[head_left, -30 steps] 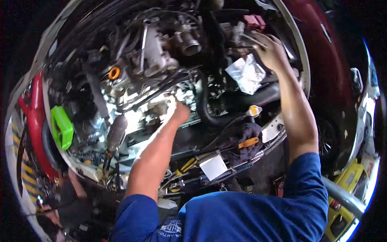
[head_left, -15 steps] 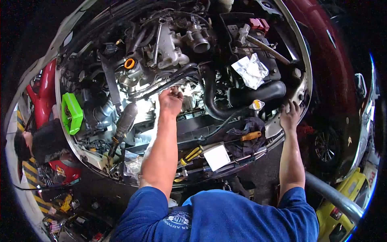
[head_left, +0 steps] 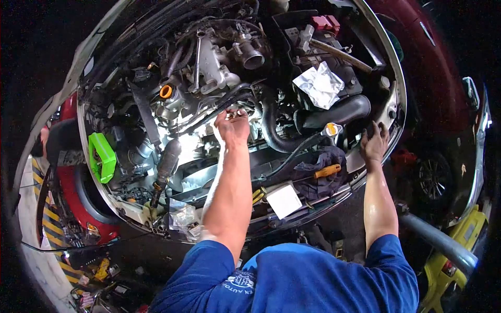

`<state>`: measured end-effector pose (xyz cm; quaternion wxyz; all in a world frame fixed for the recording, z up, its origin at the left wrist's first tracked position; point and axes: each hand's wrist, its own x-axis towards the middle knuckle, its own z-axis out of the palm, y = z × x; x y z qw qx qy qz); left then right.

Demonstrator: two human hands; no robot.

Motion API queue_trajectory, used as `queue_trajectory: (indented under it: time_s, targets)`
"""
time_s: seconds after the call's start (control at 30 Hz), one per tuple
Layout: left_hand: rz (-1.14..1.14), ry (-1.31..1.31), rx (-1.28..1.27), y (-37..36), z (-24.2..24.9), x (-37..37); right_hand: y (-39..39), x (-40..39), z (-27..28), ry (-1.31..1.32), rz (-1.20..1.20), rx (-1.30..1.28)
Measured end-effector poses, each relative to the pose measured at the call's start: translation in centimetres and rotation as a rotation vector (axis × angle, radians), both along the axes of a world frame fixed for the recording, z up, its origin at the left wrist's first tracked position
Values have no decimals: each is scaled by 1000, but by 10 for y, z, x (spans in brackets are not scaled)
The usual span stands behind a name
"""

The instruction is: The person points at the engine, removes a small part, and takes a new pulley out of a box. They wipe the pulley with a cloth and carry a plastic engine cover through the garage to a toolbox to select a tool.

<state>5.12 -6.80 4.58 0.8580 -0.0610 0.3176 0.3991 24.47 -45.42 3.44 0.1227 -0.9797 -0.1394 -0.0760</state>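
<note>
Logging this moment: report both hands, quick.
Left hand: curled beside the slim, ribbed black tube; cannot tell whether it holds anything.
Right hand: open, holding nothing visible.

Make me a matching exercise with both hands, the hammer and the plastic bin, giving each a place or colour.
Column one:
1. Left hand
2. Hammer
3. Right hand
4. Plastic bin

Column two:
A. bright green
B. just right of the yellow-topped cap
C. close by a ribbed black hose
D. its head near the red cover

Right pairs: 1-C, 2-D, 3-B, 4-A.
</note>
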Motion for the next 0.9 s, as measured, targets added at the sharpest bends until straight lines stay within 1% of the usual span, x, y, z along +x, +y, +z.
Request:
queue_trajectory:
  time_s: [0.07,0.1,0.13,0.2,0.3,0.33,0.4,0.43,0.53,0.57,0.6,0.67,0.7,0.73,0.8,0.83,0.87,0.9]
  targets:
    - [69,46,-39,-2,-3,5,1,0,1,-18,-9,-4]
    - [79,21,-47,-3,-5,8,1,-1,3,-44,-6,-54]
    - [85,32,-34,-4,-7,9,1,-2,3,-37,-12,-50]
    - [107,-30,-11,-8,-12,10,1,-2,2,-63,-1,-30]
    - [119,51,-10,-16,-11,11,-4,4,-6,-54,2,-12]
    - [114,55,-7,-16,-10,13,-6,4,-10,-51,4,-3]
    - [117,65,-18,-15,-14,14,-2,0,-2,-60,10,1]
    - [122,24,-24,-14,-15,15,-1,0,-2,-52,3,4]
    - [123,7,-40,-13,-16,17,-1,1,-3,-66,15,-8]
    - [143,63,-90,-14,-14,18,-1,0,-3,-67,4,-3]
    - [146,61,-91,-16,-12,20,1,0,-3,-67,-4,3]
    - [104,69,-14,-22,-11,21,2,0,-1,-72,9,-11]
    - [108,119,-57,-21,-11,24,2,-1,1,-78,18,-27]
    - [70,102,25,-26,-12,24,3,-2,2,-81,25,-29]
    - [25,172,27,-23,-34,27,4,-2,2,-58,-1,-10]
    - [31,167,25,-23,-43,29,4,-1,2,-69,14,-20]
    - [-51,220,66,-26,-47,29,3,0,0,-71,18,-21]
    - [-135,275,105,-31,-37,29,2,1,-2,-55,10,-17]
